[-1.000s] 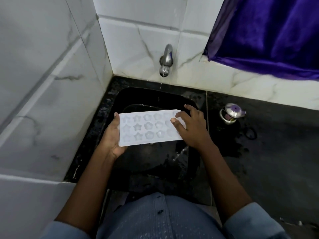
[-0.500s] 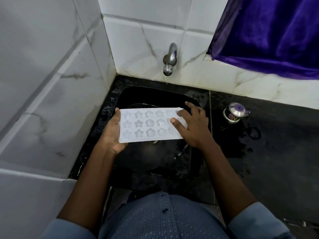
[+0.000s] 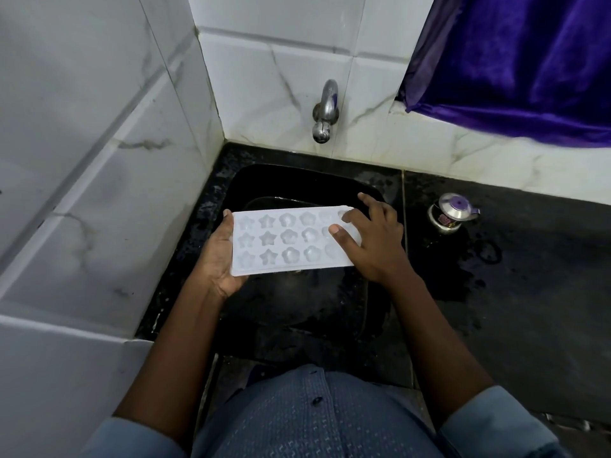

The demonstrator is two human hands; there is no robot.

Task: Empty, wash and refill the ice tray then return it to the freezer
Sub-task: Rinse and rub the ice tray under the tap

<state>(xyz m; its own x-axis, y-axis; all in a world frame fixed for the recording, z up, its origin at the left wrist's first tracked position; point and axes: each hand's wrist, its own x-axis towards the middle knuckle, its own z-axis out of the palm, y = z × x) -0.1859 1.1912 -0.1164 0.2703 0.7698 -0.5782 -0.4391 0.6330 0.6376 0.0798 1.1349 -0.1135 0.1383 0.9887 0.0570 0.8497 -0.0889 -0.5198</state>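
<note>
A white ice tray with star and flower shaped cells is held level over the black sink. My left hand grips its left end from underneath, thumb on the rim. My right hand holds the right end, thumb and fingers lying over the last cells. The steel tap sticks out of the tiled wall straight behind the tray; no water stream is visible from it.
A small steel pot with a purple-knobbed lid stands on the wet dark counter right of the sink. A purple curtain hangs at the upper right. White marble-look tiles wall in the left side and back.
The tray has been levelled from a rightward downward tilt, and the trickle of water running off its right end has stopped. Both hands keep their hold.
</note>
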